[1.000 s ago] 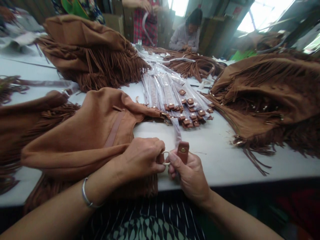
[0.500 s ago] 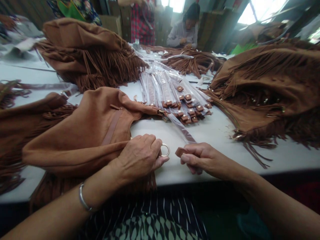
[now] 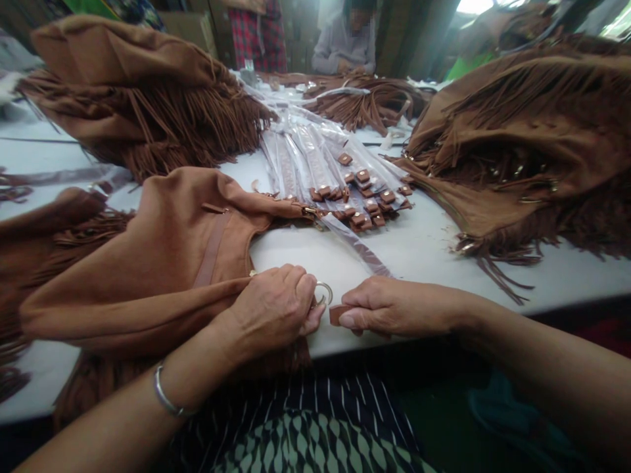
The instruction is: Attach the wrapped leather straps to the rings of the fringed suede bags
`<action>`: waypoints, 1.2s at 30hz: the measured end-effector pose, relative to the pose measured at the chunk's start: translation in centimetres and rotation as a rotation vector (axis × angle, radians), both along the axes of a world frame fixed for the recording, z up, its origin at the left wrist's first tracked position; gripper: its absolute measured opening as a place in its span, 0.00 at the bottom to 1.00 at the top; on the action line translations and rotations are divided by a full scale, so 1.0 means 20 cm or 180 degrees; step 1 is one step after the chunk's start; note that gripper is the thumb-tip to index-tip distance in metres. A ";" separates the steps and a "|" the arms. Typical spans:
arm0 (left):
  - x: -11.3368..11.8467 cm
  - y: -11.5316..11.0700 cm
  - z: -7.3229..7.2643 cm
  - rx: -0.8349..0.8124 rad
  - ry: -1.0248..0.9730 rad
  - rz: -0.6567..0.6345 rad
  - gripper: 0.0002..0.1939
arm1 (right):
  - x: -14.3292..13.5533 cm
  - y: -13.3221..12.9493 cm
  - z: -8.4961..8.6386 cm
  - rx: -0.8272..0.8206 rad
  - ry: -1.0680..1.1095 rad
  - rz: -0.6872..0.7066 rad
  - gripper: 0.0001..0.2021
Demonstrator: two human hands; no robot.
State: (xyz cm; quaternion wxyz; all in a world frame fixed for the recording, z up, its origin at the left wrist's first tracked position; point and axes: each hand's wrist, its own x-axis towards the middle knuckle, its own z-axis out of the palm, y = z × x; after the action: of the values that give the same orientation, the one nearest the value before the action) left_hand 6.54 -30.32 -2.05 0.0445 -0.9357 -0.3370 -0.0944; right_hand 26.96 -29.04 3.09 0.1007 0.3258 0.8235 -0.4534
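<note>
A brown fringed bag [image 3: 182, 230] lies turned partly over on the table before me. My left hand [image 3: 279, 305] is closed on the near corner of this bag, where a metal ring [image 3: 326, 290] sticks out past the fingertips. Just right of the ring, my right hand [image 3: 382, 305] pinches the brown end of a strap [image 3: 339, 315] between thumb and fingers. Strap end and ring are close, with a small gap between them. The plastic-wrapped length of the strap [image 3: 362, 246] runs back to a clasp at the bag's far corner.
Behind lie several plastic-wrapped straps [image 3: 315, 157] with brown tabs. Fringed bags are piled at the back left [image 3: 133, 98] and on the right [image 3: 517, 144]. Cut fringe [image 3: 365, 105] lies farther back. Two people are across the white table [image 3: 424, 263], one in grey [image 3: 345, 49].
My right hand has moved left, bringing the strap end nearer the ring. The ring has turned a little in my left hand. The whole view has shifted slightly.
</note>
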 end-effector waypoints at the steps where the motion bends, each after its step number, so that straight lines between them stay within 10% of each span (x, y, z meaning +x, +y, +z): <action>1: 0.00 0.00 0.00 -0.0018 0.0003 -0.0019 0.09 | 0.00 0.00 -0.01 -0.0013 0.0017 -0.0005 0.14; 36: -0.03 0.00 -0.02 -0.0334 -0.0113 -0.0123 0.08 | -0.03 -0.06 -0.06 -0.0785 0.0405 -0.0785 0.18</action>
State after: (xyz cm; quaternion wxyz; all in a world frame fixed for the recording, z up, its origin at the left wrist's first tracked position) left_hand 5.90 -30.28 -2.53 -0.0125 -0.9412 -0.3242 -0.0940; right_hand 26.43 -30.30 1.98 0.0313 0.3801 0.7202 -0.5795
